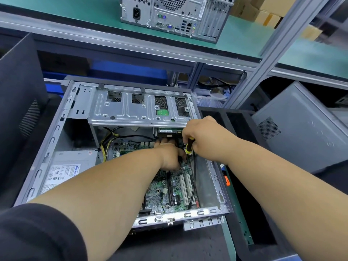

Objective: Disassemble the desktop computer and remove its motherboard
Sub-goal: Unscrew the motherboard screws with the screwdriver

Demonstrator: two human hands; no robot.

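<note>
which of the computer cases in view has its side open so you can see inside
The case lying flat on the bench, where both hands work: its motherboard is exposed. The tower on the shelf stands upright, showing only its rear ports.

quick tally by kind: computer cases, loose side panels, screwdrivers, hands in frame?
Computer cases: 2, the open case on the bench and the closed case on the shelf
Loose side panels: 2, dark panel and grey panel
Screwdrivers: 1, screwdriver
Hands: 2, left hand and right hand
Total: 7
</note>
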